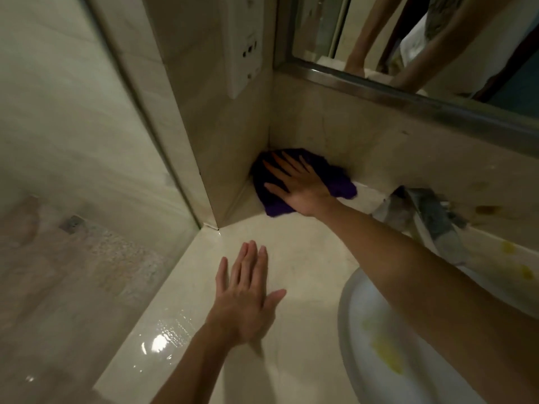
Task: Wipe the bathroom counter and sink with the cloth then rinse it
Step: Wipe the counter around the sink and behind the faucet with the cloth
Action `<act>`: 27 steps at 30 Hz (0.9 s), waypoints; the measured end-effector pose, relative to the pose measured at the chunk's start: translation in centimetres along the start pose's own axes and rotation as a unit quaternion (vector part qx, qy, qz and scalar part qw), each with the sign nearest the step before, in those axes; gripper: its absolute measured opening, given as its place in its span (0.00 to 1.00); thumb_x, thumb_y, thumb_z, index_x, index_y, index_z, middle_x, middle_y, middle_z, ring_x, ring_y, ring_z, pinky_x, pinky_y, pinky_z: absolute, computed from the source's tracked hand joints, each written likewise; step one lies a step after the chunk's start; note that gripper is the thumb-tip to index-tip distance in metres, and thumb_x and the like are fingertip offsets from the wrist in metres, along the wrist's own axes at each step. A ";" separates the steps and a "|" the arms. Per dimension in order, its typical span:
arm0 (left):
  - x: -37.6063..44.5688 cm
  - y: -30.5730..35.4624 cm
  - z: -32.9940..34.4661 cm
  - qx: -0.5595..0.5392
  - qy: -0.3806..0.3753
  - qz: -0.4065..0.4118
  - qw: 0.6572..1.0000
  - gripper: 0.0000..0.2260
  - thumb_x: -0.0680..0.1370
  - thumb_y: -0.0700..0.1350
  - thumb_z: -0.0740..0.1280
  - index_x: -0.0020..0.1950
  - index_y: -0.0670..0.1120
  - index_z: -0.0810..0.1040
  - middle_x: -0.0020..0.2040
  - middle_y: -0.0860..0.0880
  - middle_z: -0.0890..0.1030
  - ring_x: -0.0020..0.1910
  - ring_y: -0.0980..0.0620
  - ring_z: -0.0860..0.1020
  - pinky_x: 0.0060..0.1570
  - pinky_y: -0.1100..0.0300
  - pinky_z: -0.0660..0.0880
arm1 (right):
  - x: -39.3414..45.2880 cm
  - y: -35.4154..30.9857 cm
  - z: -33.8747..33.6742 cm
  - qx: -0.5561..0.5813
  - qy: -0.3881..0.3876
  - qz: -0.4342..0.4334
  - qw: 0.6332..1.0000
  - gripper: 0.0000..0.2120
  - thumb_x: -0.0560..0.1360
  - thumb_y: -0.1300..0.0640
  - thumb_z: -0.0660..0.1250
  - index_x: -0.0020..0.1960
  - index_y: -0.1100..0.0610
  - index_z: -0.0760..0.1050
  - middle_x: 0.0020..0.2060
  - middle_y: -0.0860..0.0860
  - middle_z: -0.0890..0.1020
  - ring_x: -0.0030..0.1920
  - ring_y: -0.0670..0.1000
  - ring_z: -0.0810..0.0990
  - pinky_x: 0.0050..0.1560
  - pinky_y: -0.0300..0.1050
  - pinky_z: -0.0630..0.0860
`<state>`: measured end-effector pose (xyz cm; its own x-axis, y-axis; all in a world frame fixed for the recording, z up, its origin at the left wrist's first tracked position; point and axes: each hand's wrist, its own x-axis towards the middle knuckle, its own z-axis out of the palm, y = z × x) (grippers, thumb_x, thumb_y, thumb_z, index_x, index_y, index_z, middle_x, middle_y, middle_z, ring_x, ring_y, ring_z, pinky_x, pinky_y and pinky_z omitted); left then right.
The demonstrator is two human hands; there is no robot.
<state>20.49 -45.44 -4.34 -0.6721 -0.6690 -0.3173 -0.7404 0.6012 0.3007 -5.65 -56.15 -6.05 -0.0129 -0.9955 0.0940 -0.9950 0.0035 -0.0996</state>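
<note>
cloth (341,186): back corner of counter (306,272) | under flat right hand (303,189)

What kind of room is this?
It looks like a bathroom. There is a white sink set in a pale stone counter, a mirror on the wall above, and a glass screen to the left, probably a shower. The right hand presses a purple cloth into the counter's corner.

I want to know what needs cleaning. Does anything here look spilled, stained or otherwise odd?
Yes. Yellow smears lie inside the white oval sink, and yellow-brown spots mark the beige backsplash behind the blurred faucet. The right hand presses the purple cloth into the far corner, away from them. The left hand rests flat on the beige counter.
</note>
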 end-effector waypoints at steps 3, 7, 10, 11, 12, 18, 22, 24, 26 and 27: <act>0.3 0.0 -0.3 -0.003 -0.014 -0.002 1.000 0.36 0.81 0.67 0.43 0.79 0.50 0.30 0.77 0.49 0.27 0.74 0.52 0.24 0.74 0.44 0.28 | -2.1 -1.4 -0.5 0.003 -0.016 0.032 0.999 0.41 0.81 0.27 0.38 0.82 0.49 0.64 0.80 0.53 0.69 0.80 0.58 0.66 0.78 0.66 0.63; 0.3 -0.2 -0.3 -0.010 -0.028 -0.007 1.000 0.36 0.80 0.68 0.44 0.79 0.51 0.31 0.79 0.49 0.28 0.75 0.53 0.25 0.74 0.46 0.27 | -8.4 -3.5 -1.9 0.027 -0.068 0.029 0.997 0.48 0.74 0.22 0.33 0.85 0.47 0.50 0.85 0.52 0.54 0.85 0.55 0.50 0.83 0.65 0.50; 0.6 -0.1 -0.8 -0.015 -0.041 -0.019 0.999 0.36 0.80 0.67 0.45 0.79 0.52 0.31 0.79 0.50 0.29 0.74 0.54 0.25 0.74 0.46 0.28 | -14.7 -4.6 -2.0 0.048 -0.043 0.046 0.997 0.48 0.74 0.21 0.38 0.86 0.48 0.47 0.86 0.53 0.49 0.85 0.52 0.48 0.84 0.61 0.45; 0.6 0.0 -1.1 -0.016 -0.049 -0.021 0.998 0.36 0.81 0.66 0.46 0.80 0.51 0.31 0.79 0.50 0.29 0.74 0.54 0.25 0.74 0.46 0.28 | -16.5 -4.8 -1.9 0.047 -0.038 0.049 0.997 0.48 0.74 0.20 0.40 0.86 0.48 0.49 0.86 0.53 0.50 0.85 0.52 0.48 0.84 0.62 0.46; 0.6 0.1 -1.2 -0.016 -0.054 -0.022 0.998 0.36 0.81 0.66 0.46 0.80 0.51 0.32 0.79 0.50 0.29 0.75 0.54 0.26 0.74 0.46 0.29 | -17.9 -5.0 -1.9 0.045 -0.036 0.046 0.997 0.49 0.74 0.19 0.41 0.85 0.48 0.51 0.85 0.52 0.53 0.85 0.51 0.48 0.84 0.63 0.46; 0.3 0.3 -1.2 -0.025 -0.045 -0.015 0.999 0.37 0.81 0.66 0.48 0.80 0.51 0.32 0.79 0.50 0.29 0.76 0.53 0.27 0.75 0.46 0.29 | -17.8 -2.8 -2.5 0.027 -0.100 -0.014 0.994 0.51 0.70 0.19 0.51 0.85 0.43 0.43 0.85 0.45 0.46 0.84 0.48 0.38 0.82 0.62 0.36; 0.5 0.1 -0.7 -0.017 -0.032 -0.013 0.999 0.36 0.81 0.65 0.48 0.80 0.51 0.32 0.79 0.50 0.29 0.76 0.54 0.26 0.75 0.45 0.29 | -13.0 -1.9 -1.9 0.077 -0.086 0.016 0.993 0.42 0.76 0.29 0.55 0.85 0.44 0.49 0.85 0.47 0.51 0.85 0.51 0.44 0.83 0.62 0.39; 0.5 0.0 -0.4 -0.023 -0.024 -0.007 0.999 0.37 0.81 0.66 0.47 0.80 0.52 0.31 0.79 0.50 0.28 0.75 0.54 0.26 0.74 0.46 0.28 | -10.1 -1.7 -2.1 0.106 -0.065 0.011 0.992 0.33 0.81 0.44 0.65 0.83 0.48 0.60 0.83 0.51 0.61 0.85 0.55 0.54 0.83 0.65 0.51; 0.5 -0.2 -0.3 -0.030 -0.020 -0.001 0.999 0.37 0.81 0.66 0.47 0.79 0.52 0.30 0.78 0.50 0.27 0.75 0.54 0.25 0.74 0.46 0.27 | -7.2 -1.0 -2.7 0.098 -0.061 -0.020 0.993 0.30 0.80 0.58 0.70 0.81 0.52 0.67 0.80 0.54 0.68 0.82 0.59 0.62 0.79 0.65 0.64; 0.4 -0.2 -0.3 -0.032 -0.019 0.000 0.999 0.37 0.81 0.66 0.47 0.79 0.52 0.30 0.78 0.50 0.27 0.75 0.54 0.24 0.74 0.46 0.27 | -6.0 -0.5 -3.4 0.077 -0.083 -0.044 0.993 0.30 0.80 0.60 0.70 0.80 0.51 0.67 0.80 0.53 0.69 0.82 0.58 0.63 0.77 0.63 0.69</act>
<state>20.40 -45.95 -4.26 -0.6735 -0.6505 -0.3509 -0.7385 0.5718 0.3573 -5.37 -49.84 -3.19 0.1018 -0.9933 -0.0549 -0.9648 -0.0851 -0.2489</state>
